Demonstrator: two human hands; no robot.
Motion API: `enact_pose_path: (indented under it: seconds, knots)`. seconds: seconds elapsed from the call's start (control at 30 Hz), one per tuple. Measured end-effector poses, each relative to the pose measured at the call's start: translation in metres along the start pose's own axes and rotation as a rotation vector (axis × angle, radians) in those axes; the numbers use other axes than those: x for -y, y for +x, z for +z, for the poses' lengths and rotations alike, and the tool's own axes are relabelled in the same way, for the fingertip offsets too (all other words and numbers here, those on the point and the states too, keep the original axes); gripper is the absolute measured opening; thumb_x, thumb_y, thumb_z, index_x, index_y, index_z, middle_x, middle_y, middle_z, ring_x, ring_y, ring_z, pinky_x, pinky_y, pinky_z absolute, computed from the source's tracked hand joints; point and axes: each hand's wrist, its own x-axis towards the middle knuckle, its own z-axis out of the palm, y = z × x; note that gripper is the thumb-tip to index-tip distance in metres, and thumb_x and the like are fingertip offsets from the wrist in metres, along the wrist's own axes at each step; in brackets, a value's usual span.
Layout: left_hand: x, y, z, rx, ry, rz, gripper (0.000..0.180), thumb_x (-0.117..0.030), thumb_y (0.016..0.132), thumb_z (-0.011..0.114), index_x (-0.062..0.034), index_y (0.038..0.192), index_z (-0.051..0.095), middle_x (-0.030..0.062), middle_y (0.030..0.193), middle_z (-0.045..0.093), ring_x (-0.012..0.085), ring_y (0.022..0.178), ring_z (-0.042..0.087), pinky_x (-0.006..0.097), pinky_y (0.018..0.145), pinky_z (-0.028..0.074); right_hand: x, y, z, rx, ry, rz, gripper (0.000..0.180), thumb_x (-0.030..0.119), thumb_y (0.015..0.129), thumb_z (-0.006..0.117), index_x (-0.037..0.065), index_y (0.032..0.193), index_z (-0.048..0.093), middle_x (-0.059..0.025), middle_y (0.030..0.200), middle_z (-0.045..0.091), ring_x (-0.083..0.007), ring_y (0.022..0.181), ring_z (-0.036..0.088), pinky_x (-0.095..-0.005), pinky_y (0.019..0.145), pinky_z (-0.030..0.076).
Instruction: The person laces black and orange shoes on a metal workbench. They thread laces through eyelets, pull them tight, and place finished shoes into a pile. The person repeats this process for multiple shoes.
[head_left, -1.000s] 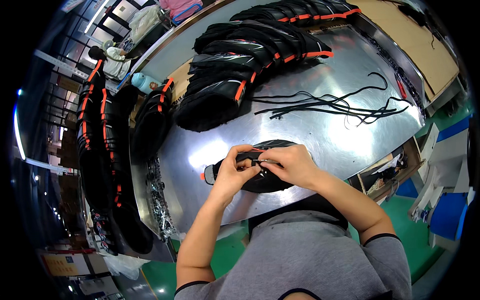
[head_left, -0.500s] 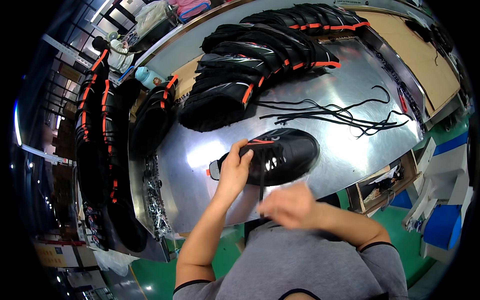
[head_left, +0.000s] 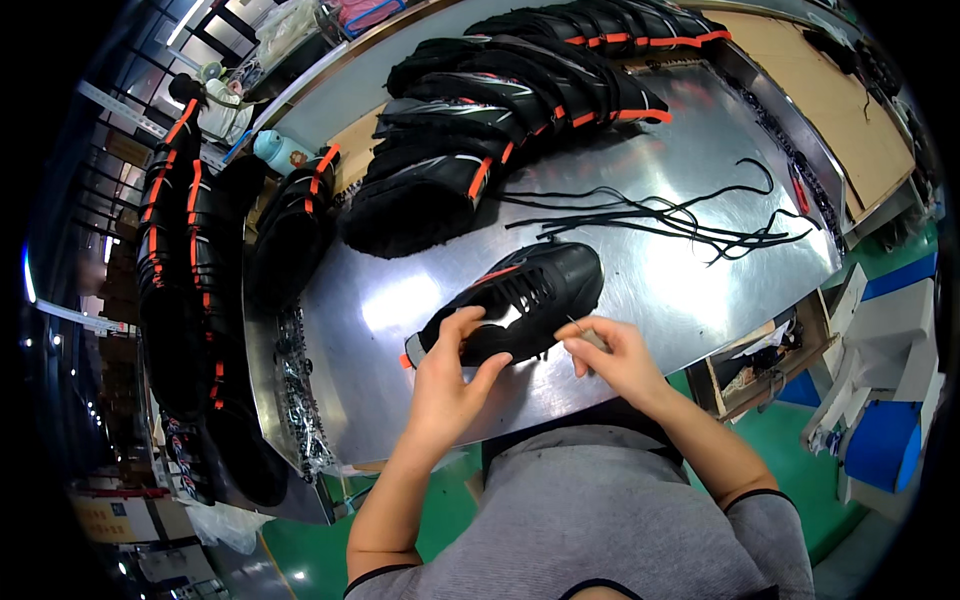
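Observation:
A black shoe (head_left: 560,275) with orange trim and black laces lies tilted on the metal tabletop, its toe toward the far right. My left hand (head_left: 450,385) grips it near the heel, thumb on the near side and fingers over the collar. Close to the shoe's near side, my right hand (head_left: 620,365) is closed in a pinch. Something small and thin shows at its fingertips, too small to name. Loose black laces (head_left: 670,225) lie beyond the shoe.
Rows of black shoes with orange tabs (head_left: 460,130) stand at the back of the metal table (head_left: 370,400). More shoes (head_left: 205,290) line the left side. A light-blue bottle (head_left: 280,150) is behind them. An open drawer (head_left: 740,390) sits below the right edge.
The shoe has turned, its toe swinging away from me, and shifted left. My left hand has regripped lower at the heel. The right hand has moved up beside the shoe, no lace stretched to it.

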Motion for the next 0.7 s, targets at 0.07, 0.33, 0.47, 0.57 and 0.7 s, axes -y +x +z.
enact_pose_path:
  seconds: [0.07,0.33,0.47,0.57,0.7]
  knots:
    - [0.011,-0.002,0.004,0.040,0.132,0.076,0.036,-0.003,0.088,0.073,-0.0011,0.121,0.059,0.0109,0.101,0.071,0.0191,0.092,0.068,0.030,0.082,0.052,0.026,0.012,0.011,0.060,-0.163,0.154,0.024,0.022,0.093,0.071,-0.001,0.100,0.071,-0.0033,0.070,0.067,-0.0090,0.064,0.062,-0.0239,0.062,0.048]
    - [0.015,0.007,0.003,0.088,0.139,0.066,0.026,-0.010,0.090,0.073,-0.0027,0.113,0.063,0.0126,0.099,0.070,0.0253,0.087,0.068,0.033,0.077,0.052,0.013,0.036,0.026,-0.037,0.263,0.021,0.012,0.016,0.094,0.073,0.006,0.087,0.069,0.0078,0.065,0.053,-0.0006,0.057,0.046,-0.0193,0.052,0.033]
    - [0.001,0.011,0.006,0.094,0.268,0.009,0.032,-0.016,0.082,0.081,-0.0048,0.108,0.065,0.0110,0.095,0.072,0.0262,0.088,0.069,0.035,0.078,0.053,0.001,0.044,0.035,-0.094,0.231,-0.004,0.013,0.017,0.093,0.074,0.005,0.092,0.070,0.0074,0.066,0.053,-0.0007,0.058,0.046,-0.0191,0.052,0.033]
    - [0.008,0.013,0.017,0.006,0.352,0.070,0.033,-0.020,0.077,0.085,-0.0076,0.101,0.066,0.0086,0.092,0.073,0.0295,0.082,0.069,0.038,0.074,0.053,0.001,0.044,0.038,-0.116,0.213,-0.040,0.013,0.017,0.093,0.074,0.005,0.090,0.070,0.0079,0.066,0.053,-0.0008,0.058,0.045,-0.0189,0.052,0.032]
    - [0.013,0.013,0.025,-0.070,0.423,0.055,0.032,-0.023,0.076,0.085,-0.0096,0.100,0.067,0.0068,0.090,0.073,0.0281,0.079,0.068,0.038,0.072,0.053,-0.003,0.036,0.033,-0.090,0.102,-0.119,0.023,0.018,0.099,0.064,0.002,0.114,0.056,0.0013,0.071,0.058,-0.0071,0.063,0.052,-0.0245,0.058,0.041]
